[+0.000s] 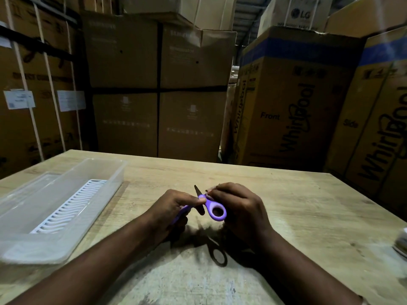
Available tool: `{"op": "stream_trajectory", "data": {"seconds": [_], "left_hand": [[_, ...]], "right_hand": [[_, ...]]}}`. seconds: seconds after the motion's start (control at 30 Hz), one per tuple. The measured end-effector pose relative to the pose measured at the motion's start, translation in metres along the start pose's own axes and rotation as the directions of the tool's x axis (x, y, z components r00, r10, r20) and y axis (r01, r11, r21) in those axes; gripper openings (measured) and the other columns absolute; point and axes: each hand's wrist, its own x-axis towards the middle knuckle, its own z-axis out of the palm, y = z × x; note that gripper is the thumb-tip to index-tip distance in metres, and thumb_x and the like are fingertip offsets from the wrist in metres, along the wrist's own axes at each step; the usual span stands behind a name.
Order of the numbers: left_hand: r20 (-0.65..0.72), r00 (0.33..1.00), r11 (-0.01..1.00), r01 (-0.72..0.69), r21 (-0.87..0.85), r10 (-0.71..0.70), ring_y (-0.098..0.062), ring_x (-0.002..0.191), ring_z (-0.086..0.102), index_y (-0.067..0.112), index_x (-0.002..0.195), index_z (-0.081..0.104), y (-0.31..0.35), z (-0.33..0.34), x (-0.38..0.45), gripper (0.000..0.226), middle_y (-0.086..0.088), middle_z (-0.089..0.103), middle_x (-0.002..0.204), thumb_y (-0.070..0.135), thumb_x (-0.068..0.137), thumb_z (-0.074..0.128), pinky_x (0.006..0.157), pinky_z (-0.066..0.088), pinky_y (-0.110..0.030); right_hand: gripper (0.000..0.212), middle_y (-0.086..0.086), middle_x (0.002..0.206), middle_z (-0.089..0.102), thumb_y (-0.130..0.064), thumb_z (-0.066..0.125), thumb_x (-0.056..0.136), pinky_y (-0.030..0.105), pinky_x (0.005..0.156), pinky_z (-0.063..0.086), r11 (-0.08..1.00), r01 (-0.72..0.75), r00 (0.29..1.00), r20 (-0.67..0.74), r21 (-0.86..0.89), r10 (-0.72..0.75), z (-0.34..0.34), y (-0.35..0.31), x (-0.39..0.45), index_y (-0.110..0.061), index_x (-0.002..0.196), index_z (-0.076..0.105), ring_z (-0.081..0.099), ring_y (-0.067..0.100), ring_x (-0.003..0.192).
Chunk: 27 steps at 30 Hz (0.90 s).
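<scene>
The scissors [208, 204] hung just above the table [297, 205], the left hand [174, 209] curled round one handle, the right hand [241, 208] pinching near the pivot; they seemed under inspection; next would likely call for lowering them into the tray [116, 177], blades clear of fingers.

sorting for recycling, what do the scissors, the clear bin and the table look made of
The scissors: handles look like smooth matte purple plastic, lighter inside the ring; blades dark, probably metal, too dim to be sure.
The bin: clear, slightly frosted plastic; its white slotted insert, likely moulded plastic, shows through the wall.
The table: pale wood or wood-look laminate, with grain and scuffs visible.
</scene>
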Motion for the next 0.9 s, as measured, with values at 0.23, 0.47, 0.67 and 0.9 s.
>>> {"op": "stream_trajectory", "data": {"seconds": [0.23, 0.47, 0.67, 0.9], "left_hand": [[-0.021, 1.0, 0.998, -0.018, 0.058, 0.019, -0.013, 0.039, 0.013, 0.002, 0.06, 0.069, -0.003, -0.003, 0.002, 0.031, -0.002, 0.015, 0.056, 0.022, 0.084, 0.066, 0.043, 0.012, -0.021], [-0.081, 0.99, 0.972, -0.092, 0.217, 0.112, -0.013, 0.035, 0.014, -0.002, 0.06, 0.069, 0.002, -0.002, 0.003, 0.026, -0.001, 0.024, 0.037, 0.012, 0.081, 0.071, 0.038, 0.013, -0.018], [-0.091, 0.987, 0.964, -0.103, 0.246, 0.129, -0.013, 0.036, 0.011, -0.005, 0.061, 0.071, -0.001, -0.003, 0.003, 0.023, 0.0, 0.024, 0.035, 0.009, 0.08, 0.073, 0.037, 0.014, -0.017], [-0.081, 0.991, 0.958, -0.081, 0.275, 0.107, -0.014, 0.041, 0.011, -0.001, 0.055, 0.069, 0.0, -0.004, 0.002, 0.028, -0.001, 0.021, 0.049, 0.016, 0.077, 0.076, 0.04, 0.012, -0.021]], "right_hand": [[0.017, 0.005, 0.101, 0.072, -0.009, 0.072, 0.085, 0.036, 0.065, 0.054, 0.999, 0.033, 0.999, 0.028, -0.011, -0.033, 0.0, 0.001, 0.0, -0.011, 0.102, 0.074, 0.068, 0.022, 0.086], [0.016, -0.001, 0.092, 0.065, -0.014, 0.074, 0.081, 0.036, 0.048, 0.05, 0.989, -0.056, 0.992, 0.108, -0.135, 0.071, 0.001, 0.006, 0.003, -0.018, 0.097, 0.072, 0.062, 0.019, 0.073], [0.022, 0.008, 0.095, 0.064, -0.011, 0.068, 0.084, 0.04, 0.052, 0.051, 0.993, 0.117, 0.955, 0.275, -0.018, -0.108, 0.005, 0.005, 0.003, -0.011, 0.105, 0.07, 0.063, 0.025, 0.076], [0.013, 0.005, 0.09, 0.065, -0.012, 0.065, 0.087, 0.038, 0.053, 0.051, 0.997, 0.076, 0.976, 0.207, -0.033, -0.068, 0.001, 0.015, 0.001, -0.01, 0.097, 0.072, 0.062, 0.024, 0.073]]}}
